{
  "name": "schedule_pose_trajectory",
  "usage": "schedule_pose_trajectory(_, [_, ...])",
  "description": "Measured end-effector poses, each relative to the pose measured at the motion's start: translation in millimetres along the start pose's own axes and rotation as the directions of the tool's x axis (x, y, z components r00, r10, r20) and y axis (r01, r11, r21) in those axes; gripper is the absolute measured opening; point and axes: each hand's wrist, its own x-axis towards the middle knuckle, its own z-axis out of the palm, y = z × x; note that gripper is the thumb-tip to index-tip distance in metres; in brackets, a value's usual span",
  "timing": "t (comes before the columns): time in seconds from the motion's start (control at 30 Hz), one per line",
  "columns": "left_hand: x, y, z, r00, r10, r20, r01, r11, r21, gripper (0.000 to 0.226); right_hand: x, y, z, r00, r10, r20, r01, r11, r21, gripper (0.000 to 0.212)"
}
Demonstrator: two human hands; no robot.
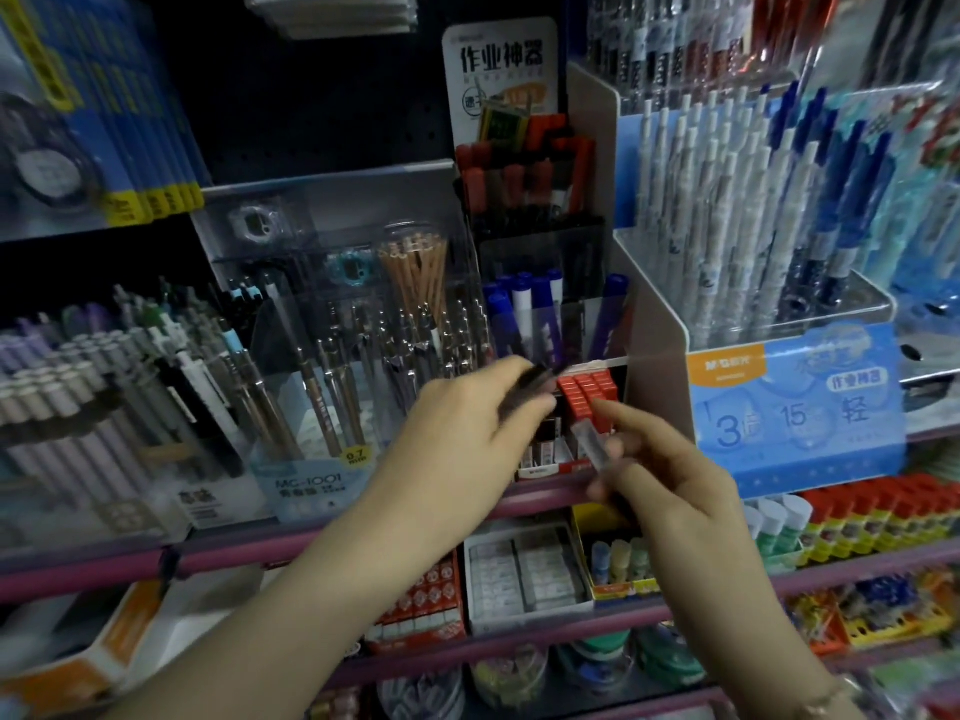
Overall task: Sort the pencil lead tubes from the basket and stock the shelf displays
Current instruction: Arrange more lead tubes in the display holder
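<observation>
Lead tubes: they're sitting red-capped in the little tray (550,467) on the pink shelf rail (540,493), squeezed between the pen rack (337,324) and the blue display (795,407). Your left hand (467,439) is pinching a dark tube (524,389) at the fingertips, blurry though. Your right hand (670,475) is pinching a clear tube (595,441), index finger sticking out. With both hands crowding that one slot, you're risking knocking the red caps (589,394) over or dropping one.

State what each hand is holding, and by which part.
The left hand pinches a blurred dark tube near its upper end. The right hand grips a clear tube by its lower end.
</observation>
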Motion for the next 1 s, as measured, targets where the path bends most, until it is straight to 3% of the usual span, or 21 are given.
schedule_pose_trajectory(0.1, [-13.3, -2.8, 0.7, 0.99, -0.13, -0.057, 0.111, 0.96, -0.256, 0.012, 1.5, -10.7, -2.4, 0.993, 0.101, 0.063, -0.113, 0.966, 0.231, 0.017])
schedule_pose_trajectory(0.2, [-25.9, -5.6, 8.1, 0.954, -0.27, 0.133, 0.3, 0.827, -0.476, 0.013, 2.0, -17.6, -4.6, 0.977, 0.155, 0.144, -0.195, 0.923, 0.332, 0.006])
schedule_pose_trajectory(0.3, [-33.0, -8.3, 12.7, 0.882, -0.329, 0.336, 0.471, 0.604, -0.643, 0.017, 3.7, -24.0, -5.2, 0.965, 0.172, 0.196, -0.228, 0.924, 0.308, 0.018])
schedule_pose_trajectory(0.47, [-35.9, -10.5, 12.9, 0.858, -0.296, 0.419, 0.507, 0.363, -0.782, 0.018, 7.4, -38.9, -12.2, 0.921, 0.197, 0.335, -0.289, 0.924, 0.251, 0.033])
schedule_pose_trajectory(0.57, [-35.5, -11.6, 14.8, 0.848, -0.258, 0.464, 0.525, 0.284, -0.802, 0.021, 10.7, -52.4, -9.1, 0.959, 0.098, 0.265, -0.109, 0.994, 0.029, 0.018])
schedule_pose_trajectory(0.63, [-35.4, -12.5, 16.9, 0.844, -0.243, 0.478, 0.533, 0.282, -0.798, 0.024, 17.5, -61.0, -8.2, 0.982, -0.077, 0.17, 0.12, 0.957, -0.263, 0.009])
schedule_pose_trajectory(0.67, [-35.7, -13.9, 18.2, 0.84, -0.254, 0.479, 0.538, 0.289, -0.792, 0.03, 22.6, -65.7, -9.1, 0.973, -0.173, 0.151, 0.222, 0.873, -0.434, 0.008])
schedule_pose_trajectory(0.77, [-37.5, -22.6, 23.9, 0.838, -0.321, 0.442, 0.542, 0.384, -0.748, 0.033, 39.5, -84.3, -9.4, 0.919, -0.273, 0.284, 0.386, 0.487, -0.783, 0.007])
schedule_pose_trajectory(0.8, [-38.3, -25.8, 25.8, 0.838, -0.337, 0.429, 0.541, 0.416, -0.731, 0.029, 44.8, -88.5, -7.5, 0.908, -0.233, 0.347, 0.414, 0.384, -0.825, 0.011])
schedule_pose_trajectory(0.87, [-39.0, -32.0, 29.5, 0.838, -0.362, 0.408, 0.542, 0.468, -0.698, 0.025, 54.3, -90.9, -1.9, 0.886, -0.152, 0.438, 0.463, 0.275, -0.842, 0.018])
schedule_pose_trajectory(1.0, [-40.0, -39.3, 34.5, 0.888, -0.313, 0.337, 0.459, 0.642, -0.614, 0.02, 66.8, -90.9, 8.1, 0.859, -0.05, 0.509, 0.507, 0.225, -0.832, 0.024])
